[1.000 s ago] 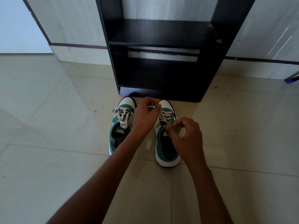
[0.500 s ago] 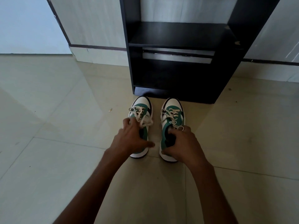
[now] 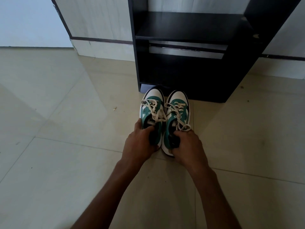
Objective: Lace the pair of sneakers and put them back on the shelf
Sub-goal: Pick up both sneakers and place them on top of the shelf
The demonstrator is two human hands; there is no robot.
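Two green-and-white sneakers with cream laces stand side by side on the tiled floor, toes toward the black shelf unit [image 3: 189,63]. My left hand [image 3: 140,142] grips the heel collar of the left sneaker [image 3: 152,106], thumb inside the opening. My right hand [image 3: 186,146] grips the heel of the right sneaker [image 3: 178,108], fingers curled into its opening. Both shoes are laced, with loose bows lying over their tongues. The heels are hidden under my hands.
The black shelf unit has an upper board [image 3: 193,25] and a dark lower compartment [image 3: 181,71] just past the toes. A pale wall panel [image 3: 99,22] stands to its left. Beige floor tiles [image 3: 66,113] stretch all around.
My hands left the laces of the right sneaker and dropped to the heels, one hand on each shoe. The two sneakers now sit closer together.
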